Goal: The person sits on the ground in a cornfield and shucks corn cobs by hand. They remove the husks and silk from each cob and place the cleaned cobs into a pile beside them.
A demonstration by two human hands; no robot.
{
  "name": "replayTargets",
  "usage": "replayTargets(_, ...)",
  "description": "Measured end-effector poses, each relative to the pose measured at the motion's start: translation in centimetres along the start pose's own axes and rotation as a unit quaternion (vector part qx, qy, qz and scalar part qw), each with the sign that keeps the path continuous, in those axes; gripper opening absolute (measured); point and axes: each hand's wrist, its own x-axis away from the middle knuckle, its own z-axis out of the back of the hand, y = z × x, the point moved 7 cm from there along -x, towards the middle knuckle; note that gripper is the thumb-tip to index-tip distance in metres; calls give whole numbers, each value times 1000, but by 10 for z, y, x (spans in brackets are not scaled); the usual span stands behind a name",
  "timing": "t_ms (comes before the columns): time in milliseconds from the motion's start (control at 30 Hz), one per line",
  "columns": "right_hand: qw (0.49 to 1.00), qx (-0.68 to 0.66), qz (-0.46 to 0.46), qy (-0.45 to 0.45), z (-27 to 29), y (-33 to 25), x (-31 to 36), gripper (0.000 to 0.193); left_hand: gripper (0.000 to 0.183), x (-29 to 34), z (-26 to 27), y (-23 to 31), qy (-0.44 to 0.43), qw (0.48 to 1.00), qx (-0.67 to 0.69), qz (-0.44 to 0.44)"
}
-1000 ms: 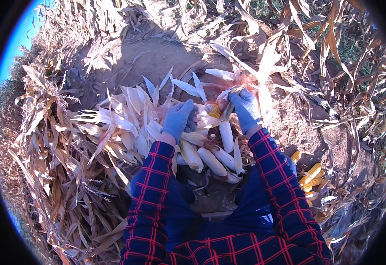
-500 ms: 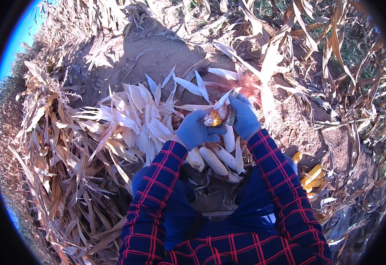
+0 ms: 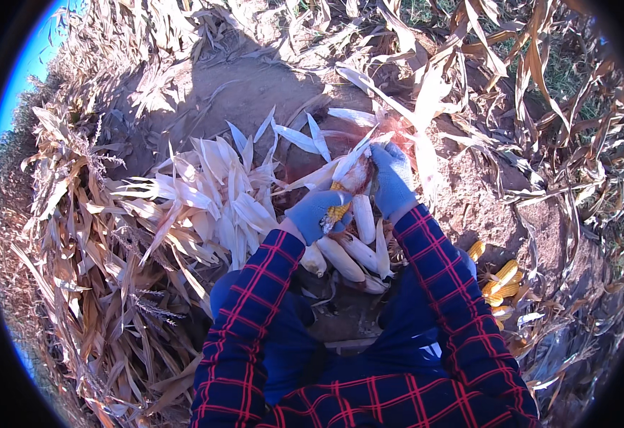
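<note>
Now the left hand (image 3: 313, 212) grips the cob (image 3: 338, 212), barer than before; the right hand (image 3: 393, 175) clasps husk (image 3: 355, 173).

The left hand (image 3: 308, 212) hides part of the yellow corn cob (image 3: 338, 212)

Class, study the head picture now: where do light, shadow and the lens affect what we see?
Head view: sunlight washes out the pale husk beside the right hand; head view: a dark shadow covers bare ground at upper centre; head view: the fisheye leaves a black surround, and plants near the left rim look soft.
</note>
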Motion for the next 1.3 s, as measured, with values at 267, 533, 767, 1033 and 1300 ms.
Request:
replayTargets(267,982,82,101,139,35,-53,-6,11,62,-8,-4,3,3,986,-164,-30)
replayTargets(533,960,-18,167,223,100,-89,-15,6,71,27,-7,0,-37,936,-348,-37)
replayTargets(767,978,131,1,165,85,-59,-26,36,50,15,29,-9,36,982,-184,-17)
replayTargets(1033,956,234,-161,-69,4,-2,12,31,28,2,26,14,92,990,-10,-102)
replayTargets(1300,941,305,-106,-106,-14,52,5,56,49,-19,2,1,27,983,-111,-141)
